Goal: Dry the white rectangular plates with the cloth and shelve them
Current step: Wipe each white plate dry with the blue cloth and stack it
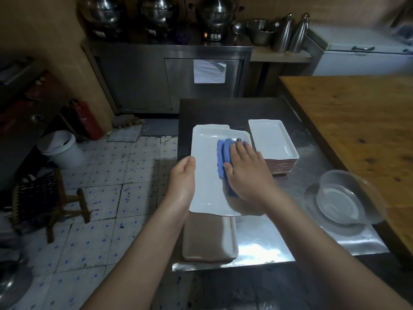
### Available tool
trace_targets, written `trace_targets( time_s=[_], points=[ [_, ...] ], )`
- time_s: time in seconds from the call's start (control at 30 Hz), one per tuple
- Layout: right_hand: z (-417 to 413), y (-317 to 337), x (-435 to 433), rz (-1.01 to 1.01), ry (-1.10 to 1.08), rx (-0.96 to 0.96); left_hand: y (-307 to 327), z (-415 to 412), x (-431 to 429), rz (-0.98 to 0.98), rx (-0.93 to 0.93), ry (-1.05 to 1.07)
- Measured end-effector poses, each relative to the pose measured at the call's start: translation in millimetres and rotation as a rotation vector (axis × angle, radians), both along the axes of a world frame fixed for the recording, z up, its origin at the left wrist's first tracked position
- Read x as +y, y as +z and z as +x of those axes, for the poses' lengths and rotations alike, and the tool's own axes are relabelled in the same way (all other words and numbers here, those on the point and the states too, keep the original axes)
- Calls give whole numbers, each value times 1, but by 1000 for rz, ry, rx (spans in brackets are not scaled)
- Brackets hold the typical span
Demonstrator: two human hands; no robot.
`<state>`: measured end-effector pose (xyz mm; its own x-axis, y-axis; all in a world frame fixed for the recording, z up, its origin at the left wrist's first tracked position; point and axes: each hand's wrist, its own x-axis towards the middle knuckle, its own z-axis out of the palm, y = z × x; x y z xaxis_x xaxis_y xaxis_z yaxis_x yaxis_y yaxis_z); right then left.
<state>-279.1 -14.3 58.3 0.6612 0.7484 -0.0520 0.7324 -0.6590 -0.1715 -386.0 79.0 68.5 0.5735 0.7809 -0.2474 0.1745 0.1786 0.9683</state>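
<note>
The right hand (248,173) lies flat, fingers close together and pressed down on a folded blue cloth (224,157), which sits on the inner face of a white rectangular plate (209,175); the flat palm spreads the pressure so the cloth takes up water across a wide strip. The left hand (183,177), at nine o'clock from the cloth, grips the plate's long left edge, thumb on top of the rim and the other fingers curled underneath out of sight, which steadies the plate against the rubbing. The plate seems to be lifted a little above the steel table (257,247), since its near edge overhangs another plate (210,238) lying at six o'clock, though from this angle I cannot be sure it is clear of the surface. At two o'clock from the cloth, just beside the right fingertips, stands a stack of plates (273,142), within easy reach, though which pile is the dried one I cannot tell. A clear bowl (348,198) rests at four o'clock, near the wooden table (357,121). No shelf shows here, so shelving is probably some way off; the step in hand is wiping the plate's face.
</note>
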Motion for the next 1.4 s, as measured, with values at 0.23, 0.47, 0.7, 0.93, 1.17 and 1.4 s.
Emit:
trace_targets(
  time_s=[0.23,0.47,0.7,0.93,1.17,1.4],
  points=[
    [-40,-22,-15,38,4,113,-7,-1,5,55,41,8],
    [2,-27,9,93,-153,-72,-10,-6,-8,74,47,-20],
    [19,-24,15,411,-346,301,-20,-13,-10,68,44,-2],
    [29,-33,8,486,-436,389,-44,-24,-10,47,98,-50],
    [24,-65,-7,531,-520,410,-73,-31,-17,-41,162,-75],
    [22,-82,-24,767,-747,1040,-110,-39,-8,-108,251,-4]
  ],
)
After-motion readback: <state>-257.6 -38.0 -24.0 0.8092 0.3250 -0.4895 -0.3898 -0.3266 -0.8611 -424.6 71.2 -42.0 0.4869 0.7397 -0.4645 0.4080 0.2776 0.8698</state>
